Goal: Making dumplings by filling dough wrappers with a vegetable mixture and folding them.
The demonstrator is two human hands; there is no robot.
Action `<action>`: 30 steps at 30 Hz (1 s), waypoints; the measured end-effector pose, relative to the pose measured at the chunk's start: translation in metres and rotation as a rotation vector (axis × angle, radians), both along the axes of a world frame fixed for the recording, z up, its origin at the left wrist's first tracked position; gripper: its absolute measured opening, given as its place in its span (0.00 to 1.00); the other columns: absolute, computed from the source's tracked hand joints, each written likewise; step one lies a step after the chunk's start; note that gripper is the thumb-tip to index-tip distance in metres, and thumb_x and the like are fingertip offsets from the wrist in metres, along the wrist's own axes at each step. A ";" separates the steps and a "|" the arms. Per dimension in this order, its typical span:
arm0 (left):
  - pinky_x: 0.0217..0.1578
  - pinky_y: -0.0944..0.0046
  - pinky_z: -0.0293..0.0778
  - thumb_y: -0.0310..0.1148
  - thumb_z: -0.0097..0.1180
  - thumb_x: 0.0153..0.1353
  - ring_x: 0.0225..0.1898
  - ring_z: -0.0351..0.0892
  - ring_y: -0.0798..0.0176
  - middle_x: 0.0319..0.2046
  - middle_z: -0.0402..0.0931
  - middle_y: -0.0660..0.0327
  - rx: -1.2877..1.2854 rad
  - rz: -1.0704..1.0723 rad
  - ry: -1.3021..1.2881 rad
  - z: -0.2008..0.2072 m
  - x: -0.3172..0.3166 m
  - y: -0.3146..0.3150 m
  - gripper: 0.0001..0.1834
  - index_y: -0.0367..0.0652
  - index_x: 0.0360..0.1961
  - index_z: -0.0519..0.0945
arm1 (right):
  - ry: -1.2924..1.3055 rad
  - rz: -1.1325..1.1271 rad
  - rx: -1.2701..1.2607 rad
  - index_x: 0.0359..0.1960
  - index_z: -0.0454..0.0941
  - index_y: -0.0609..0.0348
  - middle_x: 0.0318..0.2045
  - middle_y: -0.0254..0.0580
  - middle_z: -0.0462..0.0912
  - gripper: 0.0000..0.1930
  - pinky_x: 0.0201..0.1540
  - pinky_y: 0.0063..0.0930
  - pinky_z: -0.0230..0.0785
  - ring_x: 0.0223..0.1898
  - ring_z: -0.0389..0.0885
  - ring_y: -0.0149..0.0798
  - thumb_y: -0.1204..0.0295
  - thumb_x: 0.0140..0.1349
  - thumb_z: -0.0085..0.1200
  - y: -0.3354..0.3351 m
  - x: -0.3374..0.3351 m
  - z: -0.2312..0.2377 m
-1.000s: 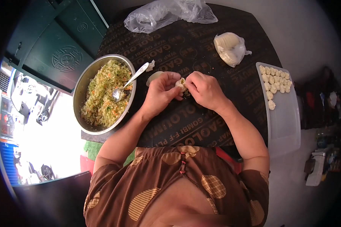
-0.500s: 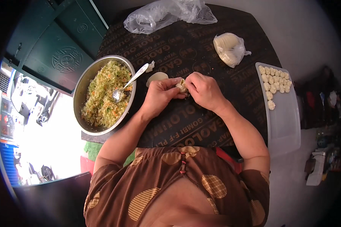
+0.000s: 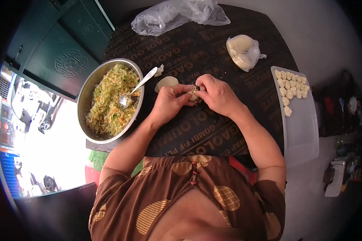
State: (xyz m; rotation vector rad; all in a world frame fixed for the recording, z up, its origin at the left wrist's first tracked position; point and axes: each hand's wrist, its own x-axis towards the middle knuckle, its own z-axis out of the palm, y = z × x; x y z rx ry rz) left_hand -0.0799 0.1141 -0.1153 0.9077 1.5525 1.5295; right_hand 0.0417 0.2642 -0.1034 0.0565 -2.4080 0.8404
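Note:
Between my two hands, above the middle of the dark table, is a small pale dumpling (image 3: 193, 95) with its edge gathered at the top. My left hand (image 3: 171, 101) holds it from the left, fingers curled round its side. The fingertips of my right hand (image 3: 215, 94) pinch the folded dough at its upper edge. Just beyond my left hand lies a round flat dumpling wrapper (image 3: 166, 83), partly covered by the hand. To the left stands a steel bowl (image 3: 81, 116) of chopped vegetable filling (image 3: 112, 102), with a metal spoon (image 3: 145, 79) resting in it.
A translucent plastic tray (image 3: 301, 132) at the right carries rows of finished dumplings (image 3: 290, 85) at its far end. A bag of stacked wrappers (image 3: 245, 52) lies at the back right. A crumpled clear plastic bag (image 3: 181, 17) sits along the far edge of the table (image 3: 237, 132).
My right hand's fingers have shifted slightly left and over the dumpling, drawing its opening closer together. The left hand stays nearly in place.

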 end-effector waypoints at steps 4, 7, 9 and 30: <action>0.39 0.69 0.80 0.19 0.51 0.63 0.37 0.81 0.67 0.40 0.80 0.55 0.113 -0.014 -0.070 0.005 0.003 0.002 0.12 0.29 0.48 0.73 | -0.038 0.053 -0.018 0.33 0.70 0.62 0.30 0.44 0.75 0.08 0.34 0.38 0.70 0.32 0.78 0.49 0.79 0.56 0.57 0.004 -0.001 -0.002; 0.38 0.68 0.80 0.18 0.51 0.63 0.37 0.82 0.65 0.40 0.79 0.53 0.106 0.019 -0.081 0.008 0.001 0.002 0.08 0.30 0.43 0.71 | 0.033 0.061 0.032 0.33 0.69 0.62 0.30 0.44 0.75 0.07 0.34 0.38 0.70 0.32 0.77 0.50 0.79 0.56 0.56 0.006 -0.002 -0.004; 0.38 0.68 0.81 0.18 0.51 0.62 0.36 0.82 0.64 0.38 0.79 0.52 0.133 -0.017 -0.104 0.008 -0.003 0.002 0.05 0.31 0.40 0.71 | 0.057 0.055 0.048 0.32 0.69 0.62 0.29 0.45 0.75 0.07 0.33 0.38 0.70 0.32 0.77 0.50 0.80 0.56 0.56 0.006 -0.003 -0.005; 0.31 0.70 0.81 0.19 0.54 0.60 0.32 0.81 0.66 0.37 0.79 0.53 0.051 0.038 -0.020 0.010 -0.001 0.001 0.12 0.30 0.45 0.69 | 0.083 0.135 0.033 0.34 0.71 0.63 0.29 0.48 0.76 0.05 0.32 0.37 0.71 0.32 0.78 0.53 0.82 0.57 0.53 0.001 -0.005 -0.007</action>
